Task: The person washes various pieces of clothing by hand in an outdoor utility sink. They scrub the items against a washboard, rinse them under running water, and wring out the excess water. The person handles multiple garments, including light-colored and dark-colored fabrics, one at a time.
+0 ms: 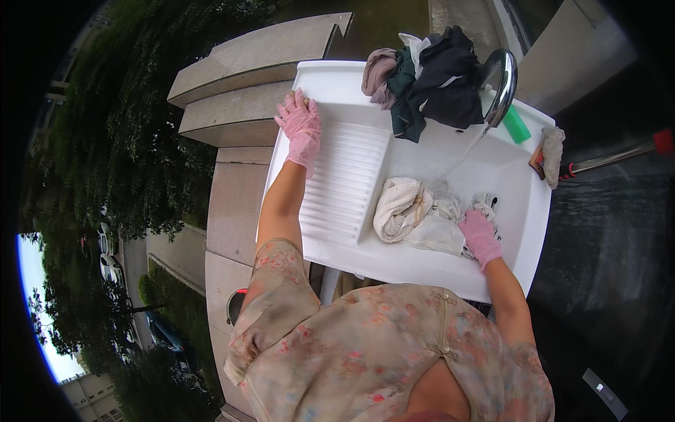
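My left hand (pixel 301 129), in a pink glove, lies over the far left corner of the white laundry sink (pixel 274 184). Bits of something tan show between its fingers; whether they grip it is hidden. My right hand (pixel 481 237), gloved in pink too, is closed on a wet whitish cloth (pixel 440 232) in the basin. Left of that cloth sits a bunched cream towel (pixel 396 210) with a textured weave. From the curved chrome faucet (pixel 506 87), water runs into the basin. A ribbed washboard slope (pixel 343 179) separates my left hand from the wet laundry.
Dark, green, white and mauve clothes (pixel 437 79) are heaped on the back rim beside the faucet. A green object (pixel 516 125) lies on the right ledge. Near the right corner are a wooden-backed brush (pixel 537 161) and a grey rag (pixel 552 153). Stone ledges (pixel 237 126) border the left.
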Tool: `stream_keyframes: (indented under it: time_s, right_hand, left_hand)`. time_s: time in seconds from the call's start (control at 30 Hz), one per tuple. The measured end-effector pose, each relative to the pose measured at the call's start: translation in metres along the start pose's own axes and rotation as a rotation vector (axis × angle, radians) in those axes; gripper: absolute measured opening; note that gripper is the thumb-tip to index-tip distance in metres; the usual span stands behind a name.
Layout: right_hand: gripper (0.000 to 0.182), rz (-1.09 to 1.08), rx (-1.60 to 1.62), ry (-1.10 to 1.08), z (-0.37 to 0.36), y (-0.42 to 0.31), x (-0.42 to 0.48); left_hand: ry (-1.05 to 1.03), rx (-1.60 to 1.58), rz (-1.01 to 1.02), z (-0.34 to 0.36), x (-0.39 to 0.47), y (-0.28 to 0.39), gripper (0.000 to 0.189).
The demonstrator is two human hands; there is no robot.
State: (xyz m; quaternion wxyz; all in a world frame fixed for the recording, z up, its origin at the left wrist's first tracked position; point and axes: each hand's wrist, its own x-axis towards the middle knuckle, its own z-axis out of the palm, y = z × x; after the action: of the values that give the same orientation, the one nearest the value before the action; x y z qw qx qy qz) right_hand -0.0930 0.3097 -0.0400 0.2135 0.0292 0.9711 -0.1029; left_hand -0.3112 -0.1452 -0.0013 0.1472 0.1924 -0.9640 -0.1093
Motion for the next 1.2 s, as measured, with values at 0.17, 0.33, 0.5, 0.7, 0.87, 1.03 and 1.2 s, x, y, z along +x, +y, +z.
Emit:
stream_keyframes:
  time_s: [0.17, 0.33, 0.5, 0.7, 0.87, 1.03, 1.2]
  right_hand:
    - [0.032, 0.049, 0.022, 0.048, 0.007, 0.002, 0.003]
    - [0.032, 0.049, 0.035, 0.038, 0.004, 0.0, 0.001]
    - [0.034, 0.034, 0.017, 0.026, -0.002, -0.004, 0.0]
    - [0.034, -0.016, -0.016, 0.016, 0.005, 0.003, 0.0]
    - [0.037, 0.004, -0.014, -0.048, 0.007, 0.005, 0.008]
    - [0.039, -0.031, -0.018, -0.102, 0.0, 0.005, 0.008]
    - [0.04, -0.052, 0.039, -0.096, -0.004, 0.007, 0.002]
  left_hand:
    - [0.011, -0.092, 0.197, 0.025, 0.061, 0.039, 0.051]
    - [0.091, -0.28, 0.568, 0.042, 0.018, 0.07, 0.035]
    - [-0.016, -0.45, 0.729, 0.031, 0.004, 0.046, 0.021]
    - [-0.168, -0.553, 0.435, -0.027, -0.003, -0.067, 0.021]
    - [-0.11, -0.411, 0.449, -0.077, -0.117, -0.119, 0.028]
    - [-0.081, -0.093, 0.249, -0.106, -0.226, -0.125, 0.026]
    - [-0.103, -0.207, 0.317, -0.082, -0.266, -0.089, 0.02]
